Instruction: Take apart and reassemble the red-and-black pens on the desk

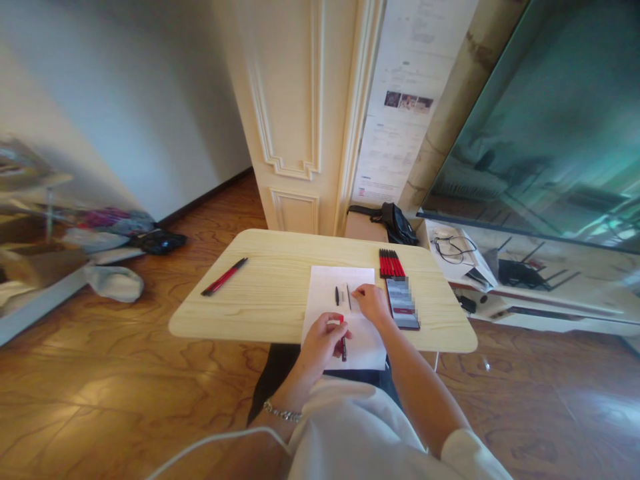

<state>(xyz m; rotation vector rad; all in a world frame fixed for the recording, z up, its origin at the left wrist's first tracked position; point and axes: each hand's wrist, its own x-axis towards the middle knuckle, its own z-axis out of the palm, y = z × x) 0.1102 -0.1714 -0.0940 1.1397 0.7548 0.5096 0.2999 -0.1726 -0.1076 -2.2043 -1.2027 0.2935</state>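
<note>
My left hand (326, 337) is closed around a red-and-black pen barrel (343, 348), held over the lower part of a white sheet of paper (320, 293). My right hand (371, 301) is over the paper's right side, thumb and fingers drawn together. Its fingertips are right beside a thin dark pen refill (349, 298); whether they pinch it or something else is hidden. To the left of the refill lie a small black pen part (337, 296) and what looks like a tiny spring (343, 296).
A row of several red-and-black pens (391, 263) lies at the table's back right, above a phone (403, 303). Another red pen or pair of pens (225, 277) rests on the left of the wooden table (270, 267). A white cable (215, 437) crosses near my left arm.
</note>
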